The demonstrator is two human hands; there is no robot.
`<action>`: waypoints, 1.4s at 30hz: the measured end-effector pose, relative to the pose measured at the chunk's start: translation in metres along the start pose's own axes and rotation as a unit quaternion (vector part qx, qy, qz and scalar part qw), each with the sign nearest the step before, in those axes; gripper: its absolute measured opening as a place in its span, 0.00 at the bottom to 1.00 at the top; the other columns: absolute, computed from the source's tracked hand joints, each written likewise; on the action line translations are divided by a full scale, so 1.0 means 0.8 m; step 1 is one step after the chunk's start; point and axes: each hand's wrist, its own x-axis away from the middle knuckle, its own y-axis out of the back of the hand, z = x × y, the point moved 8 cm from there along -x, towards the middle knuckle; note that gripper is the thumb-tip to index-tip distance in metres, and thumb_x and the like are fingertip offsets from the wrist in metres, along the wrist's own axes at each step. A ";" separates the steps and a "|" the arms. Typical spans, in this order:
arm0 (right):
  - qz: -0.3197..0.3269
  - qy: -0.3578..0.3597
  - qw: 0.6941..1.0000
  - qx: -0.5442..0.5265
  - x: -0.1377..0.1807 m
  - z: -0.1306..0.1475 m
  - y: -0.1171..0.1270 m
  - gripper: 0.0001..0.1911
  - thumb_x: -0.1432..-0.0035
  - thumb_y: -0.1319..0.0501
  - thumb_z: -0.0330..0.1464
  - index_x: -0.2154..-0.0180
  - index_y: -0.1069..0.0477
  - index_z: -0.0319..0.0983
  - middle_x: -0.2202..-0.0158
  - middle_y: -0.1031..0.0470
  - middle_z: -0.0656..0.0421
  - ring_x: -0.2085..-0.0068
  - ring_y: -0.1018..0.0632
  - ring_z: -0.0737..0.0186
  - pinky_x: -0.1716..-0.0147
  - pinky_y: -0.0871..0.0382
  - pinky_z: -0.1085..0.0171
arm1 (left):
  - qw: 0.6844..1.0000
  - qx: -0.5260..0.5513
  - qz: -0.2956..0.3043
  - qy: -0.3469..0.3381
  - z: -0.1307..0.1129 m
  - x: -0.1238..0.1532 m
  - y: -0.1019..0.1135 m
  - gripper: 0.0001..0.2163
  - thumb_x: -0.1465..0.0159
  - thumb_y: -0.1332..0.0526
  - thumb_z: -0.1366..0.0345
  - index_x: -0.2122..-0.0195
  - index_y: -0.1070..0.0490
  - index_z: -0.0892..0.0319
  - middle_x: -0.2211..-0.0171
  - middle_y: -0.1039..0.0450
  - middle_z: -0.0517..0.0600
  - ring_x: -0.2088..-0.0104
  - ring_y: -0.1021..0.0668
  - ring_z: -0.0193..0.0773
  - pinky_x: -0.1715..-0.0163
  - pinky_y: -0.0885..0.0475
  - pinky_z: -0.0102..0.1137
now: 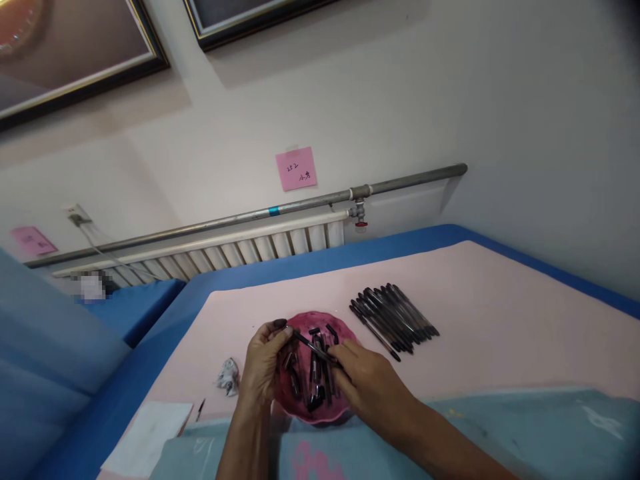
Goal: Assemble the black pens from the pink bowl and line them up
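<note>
A slim black pen [309,343] spans the gap between my two hands, above a pink scalloped bowl [345,325]. Its left end is pinched between the thumb and fingers of my left hand [263,367], where a dark covering or stain shows on one fingertip. At the other end, the fingers of my right hand [367,380] close on the pen, partly hiding it. Inside the bowl lie several black caps [314,331] and clear-and-black pen parts [315,373]. To the right, many assembled black pens [393,320] lie side by side in a slanted row.
A pink sheet [480,300] covers the blue table [425,238]. Left of the bowl are a crumpled tissue [229,377], a thin dark stick [201,409] and white paper [150,433]. Blue-green cloth [540,427] lies along the front. A radiator [270,248] stands behind.
</note>
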 end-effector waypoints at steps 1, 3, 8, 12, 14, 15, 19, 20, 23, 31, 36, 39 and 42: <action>-0.001 0.000 1.000 -0.004 0.000 0.001 0.000 0.10 0.46 0.51 0.24 0.66 0.34 0.38 0.67 0.31 0.55 0.65 0.30 0.60 0.67 0.38 0.62 | 1.000 0.004 0.000 0.000 0.001 0.000 -0.001 0.16 0.57 0.31 0.71 0.67 0.33 0.61 0.77 0.26 0.46 0.77 0.24 0.31 0.73 0.28 0.26; -0.005 -0.007 1.000 -0.023 -0.001 0.001 0.001 0.10 0.47 0.51 0.24 0.65 0.33 0.37 0.67 0.31 0.55 0.65 0.30 0.59 0.67 0.38 0.61 | 1.000 0.011 -0.003 0.001 0.002 0.002 -0.002 0.16 0.56 0.31 0.71 0.67 0.33 0.61 0.77 0.26 0.46 0.76 0.24 0.31 0.73 0.28 0.25; 0.004 -0.083 0.983 -0.162 -0.005 -0.010 0.004 0.09 0.51 0.47 0.24 0.68 0.31 0.38 0.70 0.29 0.59 0.66 0.29 0.62 0.67 0.37 0.64 | 1.000 0.012 0.017 0.020 0.001 0.005 -0.006 0.14 0.55 0.32 0.72 0.68 0.32 0.62 0.77 0.25 0.47 0.76 0.24 0.30 0.73 0.28 0.24; 0.048 -0.148 0.938 -0.310 -0.005 -0.015 -0.004 0.10 0.52 0.47 0.24 0.69 0.30 0.38 0.71 0.27 0.60 0.68 0.28 0.64 0.69 0.35 0.66 | 0.999 0.019 0.031 0.035 -0.003 0.008 -0.007 0.14 0.56 0.32 0.73 0.67 0.32 0.62 0.75 0.24 0.48 0.75 0.23 0.32 0.71 0.28 0.25; 0.057 -0.154 0.928 -0.336 -0.005 -0.013 -0.006 0.10 0.52 0.47 0.24 0.68 0.29 0.38 0.71 0.27 0.60 0.68 0.27 0.64 0.69 0.34 0.66 | 0.999 0.017 0.035 0.038 -0.006 0.009 -0.009 0.15 0.55 0.33 0.73 0.65 0.31 0.62 0.73 0.23 0.49 0.72 0.22 0.33 0.71 0.28 0.26; 0.054 -0.149 0.931 -0.328 -0.005 -0.012 -0.005 0.10 0.52 0.47 0.24 0.68 0.29 0.38 0.71 0.26 0.60 0.67 0.27 0.63 0.68 0.34 0.66 | 0.998 0.016 0.036 0.039 -0.006 0.011 -0.010 0.15 0.54 0.33 0.71 0.64 0.31 0.61 0.71 0.23 0.50 0.70 0.22 0.34 0.70 0.27 0.26; 0.030 -0.117 0.956 -0.268 -0.007 -0.010 0.001 0.10 0.52 0.46 0.24 0.69 0.28 0.38 0.70 0.26 0.59 0.66 0.27 0.63 0.66 0.35 0.64 | 0.999 0.002 0.032 0.043 -0.005 0.013 -0.014 0.11 0.51 0.34 0.63 0.68 0.31 0.60 0.71 0.24 0.49 0.71 0.22 0.34 0.72 0.28 0.27; 0.028 -0.112 0.959 -0.258 -0.007 -0.010 0.001 0.10 0.52 0.46 0.24 0.69 0.28 0.38 0.70 0.26 0.59 0.66 0.27 0.62 0.66 0.35 0.64 | 0.999 -0.005 0.031 0.044 -0.003 0.013 -0.014 0.11 0.52 0.34 0.63 0.71 0.32 0.61 0.73 0.24 0.48 0.74 0.23 0.32 0.74 0.29 0.25; 0.028 -0.105 0.966 -0.235 -0.008 -0.012 0.001 0.10 0.52 0.46 0.24 0.69 0.28 0.39 0.70 0.27 0.59 0.66 0.28 0.62 0.67 0.36 0.64 | 0.998 -0.021 0.034 0.043 -0.001 0.012 -0.014 0.11 0.54 0.32 0.64 0.75 0.32 0.62 0.79 0.27 0.45 0.79 0.26 0.29 0.77 0.31 0.23; 0.029 -0.093 0.971 -0.216 -0.007 -0.010 0.002 0.10 0.50 0.47 0.24 0.68 0.29 0.39 0.70 0.27 0.59 0.66 0.28 0.63 0.67 0.36 0.64 | 0.996 -0.035 0.050 0.059 0.003 0.014 -0.017 0.11 0.52 0.34 0.60 0.72 0.30 0.62 0.76 0.26 0.47 0.75 0.24 0.31 0.73 0.29 0.26; 0.026 -0.086 0.975 -0.204 -0.008 -0.009 0.003 0.10 0.51 0.47 0.24 0.70 0.29 0.39 0.72 0.27 0.60 0.68 0.28 0.64 0.69 0.37 0.65 | 0.997 -0.033 0.040 0.061 0.001 0.015 -0.015 0.12 0.57 0.31 0.66 0.73 0.30 0.63 0.75 0.25 0.48 0.75 0.24 0.32 0.73 0.29 0.26; 0.023 -0.079 0.978 -0.191 -0.007 -0.009 0.004 0.10 0.50 0.48 0.24 0.69 0.29 0.39 0.72 0.28 0.60 0.67 0.28 0.63 0.68 0.37 0.65 | 0.996 -0.029 0.046 0.066 0.002 0.016 -0.018 0.14 0.55 0.32 0.62 0.70 0.29 0.63 0.71 0.24 0.51 0.71 0.23 0.35 0.71 0.28 0.28; 0.026 -0.079 0.978 -0.189 -0.007 -0.009 0.004 0.10 0.50 0.47 0.24 0.68 0.29 0.39 0.71 0.27 0.59 0.66 0.28 0.63 0.67 0.37 0.65 | 0.997 -0.031 0.035 0.056 0.000 0.016 -0.015 0.11 0.55 0.32 0.62 0.74 0.30 0.62 0.76 0.26 0.48 0.75 0.24 0.32 0.74 0.30 0.26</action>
